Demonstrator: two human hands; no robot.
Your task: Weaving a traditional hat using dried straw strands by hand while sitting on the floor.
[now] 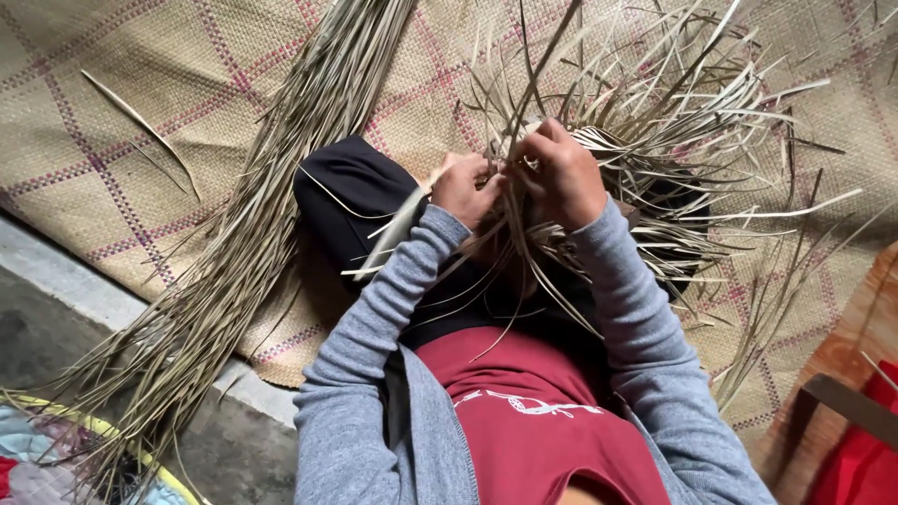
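I sit on a woven mat [140,84] with a half-woven piece of dry palm strips [655,140] on my lap. Its loose ends fan out up and to the right. My left hand [465,190] pinches strips at the near edge of the weave, fingers closed on them. My right hand [561,173] is close beside it, fingers curled around other strips of the same piece. The two hands nearly touch. Grey sleeves cover both arms, and my dark-trousered knee [351,192] shows to the left of the hands.
A long bundle of dry strips [253,234] lies diagonally across the mat from the top centre to the lower left. A single loose strip [140,126] lies at the upper left. Concrete floor [56,318] borders the mat; colourful cloth [37,468] sits bottom left, red fabric [861,463] bottom right.
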